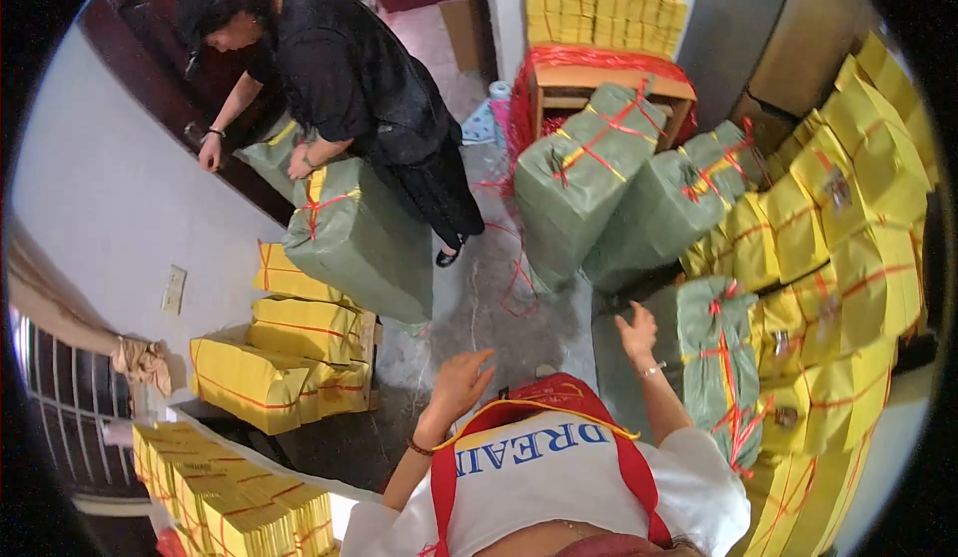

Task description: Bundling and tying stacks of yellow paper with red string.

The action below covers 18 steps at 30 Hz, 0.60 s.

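Both of the person's hands are raised and empty. The left hand, at lower centre of the frame, hangs with fingers loosely curled, grasping nothing. The right hand, a little higher and to the right, is spread open, touching nothing.

Nearest to the right hand is a green plastic-wrapped bale bound with red and yellow string, lying at lower right against a bank of yellow-wrapped bales tied with red string. Two larger green bales lean together above it, in front of a wooden shelf draped with red string.

The nearest green bale looks dense and heavy, probably packed paper: stiff as a block, but with a slick wrap that offers little grip. The crossed strings are the obvious hold, though thin string under load would bite into fingers; a hand under a corner seems safer.

At upper left another person in dark clothes bends over a further green bale resting on yellow bundles.
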{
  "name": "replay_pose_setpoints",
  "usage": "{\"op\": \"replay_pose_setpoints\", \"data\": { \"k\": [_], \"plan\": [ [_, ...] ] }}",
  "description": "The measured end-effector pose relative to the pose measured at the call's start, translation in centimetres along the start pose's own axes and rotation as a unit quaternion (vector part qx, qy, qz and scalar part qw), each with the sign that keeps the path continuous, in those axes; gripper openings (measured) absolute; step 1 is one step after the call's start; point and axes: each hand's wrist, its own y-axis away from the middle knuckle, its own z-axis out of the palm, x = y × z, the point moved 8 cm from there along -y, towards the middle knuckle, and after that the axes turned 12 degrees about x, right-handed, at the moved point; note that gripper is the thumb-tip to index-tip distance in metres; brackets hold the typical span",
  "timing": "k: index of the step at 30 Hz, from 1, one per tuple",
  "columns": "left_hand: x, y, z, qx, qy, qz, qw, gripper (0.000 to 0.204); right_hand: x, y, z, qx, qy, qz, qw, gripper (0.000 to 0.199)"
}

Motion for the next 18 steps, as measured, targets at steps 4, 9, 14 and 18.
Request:
{"op": "replay_pose_setpoints", "data": {
  "k": [4,9,14,18],
  "plan": [
    [1.2,-1.8,2.8,-0.040,-0.017,-0.016,0.999,0.030,2.6,-3.4,-5.0,0.102,0.168,-0.050,0.979,0.074],
    [3.0,-3.0,5.6,-0.075,-0.042,-0.032,0.996,0.032,5.9,-4.8,-6.7,0.046,0.231,-0.033,0.971,0.085],
    [4.2,-3.7,7.7,-0.078,-0.031,-0.053,0.995,0.033,6.4,-5.0,-6.2,0.045,0.246,-0.041,0.967,0.085],
    [5.1,-4.0,9.5,-0.081,-0.046,-0.037,0.995,0.034,6.7,-5.1,-5.9,0.048,0.256,-0.046,0.964,0.082]
  ]
}}
